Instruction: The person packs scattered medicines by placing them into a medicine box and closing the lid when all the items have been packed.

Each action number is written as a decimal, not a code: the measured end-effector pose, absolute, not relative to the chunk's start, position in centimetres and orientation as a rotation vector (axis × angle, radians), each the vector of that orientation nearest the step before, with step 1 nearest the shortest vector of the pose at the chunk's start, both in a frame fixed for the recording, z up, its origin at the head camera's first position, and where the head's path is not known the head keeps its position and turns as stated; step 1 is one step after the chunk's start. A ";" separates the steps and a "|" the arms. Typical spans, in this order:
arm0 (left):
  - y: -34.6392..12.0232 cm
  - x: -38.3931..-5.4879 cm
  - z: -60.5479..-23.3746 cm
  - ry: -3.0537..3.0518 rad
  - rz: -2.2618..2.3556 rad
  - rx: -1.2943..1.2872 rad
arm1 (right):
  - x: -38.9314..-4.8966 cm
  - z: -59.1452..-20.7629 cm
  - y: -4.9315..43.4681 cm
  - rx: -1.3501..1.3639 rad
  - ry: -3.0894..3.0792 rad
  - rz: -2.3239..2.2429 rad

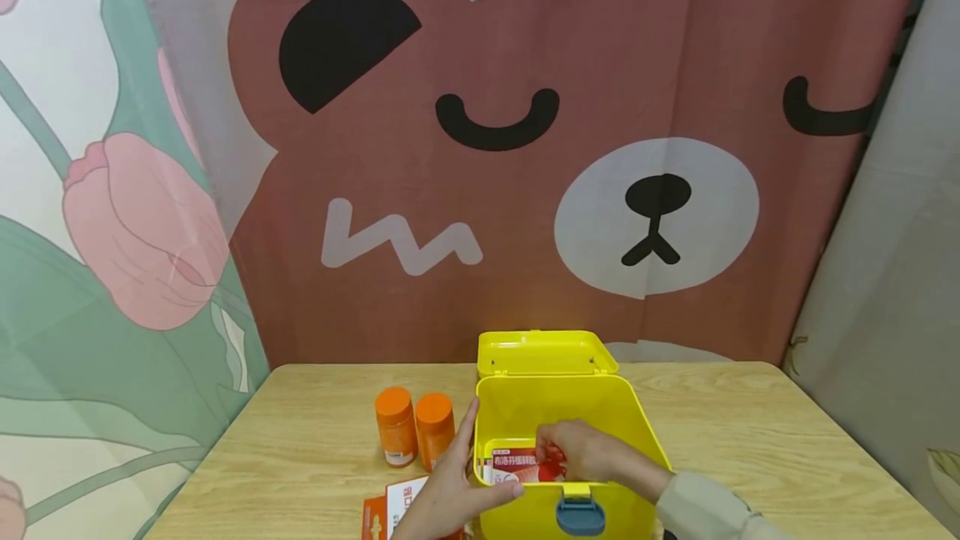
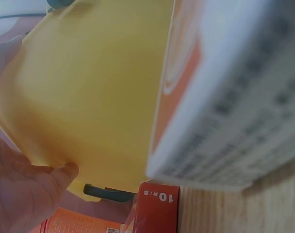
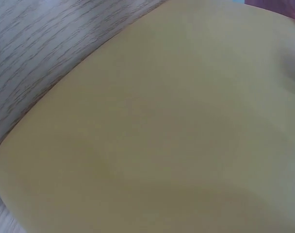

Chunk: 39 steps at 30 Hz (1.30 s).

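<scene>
A yellow lidded box (image 1: 637, 432) stands on the table, its lid (image 1: 547, 352) raised at the back and a grey-blue latch (image 1: 581, 515) at the front. My left hand (image 1: 450, 482) rests against its left side, fingers stretched along the wall and thumb at the front rim. Inside the box, my right hand (image 1: 581, 448) has its fingers curled at the right end of a red medicine box (image 1: 513, 463), pinching it; the fingertips are partly hidden. In the right wrist view the yellow box's outer wall (image 3: 147, 126) fills most of the picture.
Two orange bottles (image 1: 395, 427) stand left of the yellow box. A white and orange medicine carton (image 1: 401, 502) lies partly behind my left hand; in the left wrist view a white carton (image 2: 235, 97) looms close, beside a red carton (image 2: 162, 206). A bear-print cloth hangs behind the table (image 1: 300, 440).
</scene>
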<state>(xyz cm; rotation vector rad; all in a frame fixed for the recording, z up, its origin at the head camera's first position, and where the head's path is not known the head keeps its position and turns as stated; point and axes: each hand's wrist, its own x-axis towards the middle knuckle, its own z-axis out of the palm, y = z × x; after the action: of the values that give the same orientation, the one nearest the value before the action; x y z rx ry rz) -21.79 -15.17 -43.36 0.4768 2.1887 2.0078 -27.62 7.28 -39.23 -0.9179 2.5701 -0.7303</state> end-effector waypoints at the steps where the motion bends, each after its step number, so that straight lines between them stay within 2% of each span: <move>1: -15.2 -21.8 -43.4 2.195 2.005 0.479 | -27.6 -39.2 7.3 -0.923 2.573 -0.726; 27: -15.2 -21.7 -43.3 2.194 2.010 0.513 | -27.7 -38.8 7.5 -0.956 2.574 -0.719; 34: -15.2 -21.7 -43.4 2.234 1.983 0.532 | -27.5 -38.6 7.7 -0.992 2.592 -0.817; 39: -15.2 -21.7 -43.4 2.227 1.986 0.495 | -27.2 -38.4 7.8 -0.919 2.615 -0.918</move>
<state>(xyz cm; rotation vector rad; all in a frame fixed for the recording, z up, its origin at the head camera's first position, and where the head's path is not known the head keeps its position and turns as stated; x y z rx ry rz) -21.70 -15.21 -43.37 0.4949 2.2274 1.9856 -27.20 7.83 -38.43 -0.9192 2.6147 -0.9185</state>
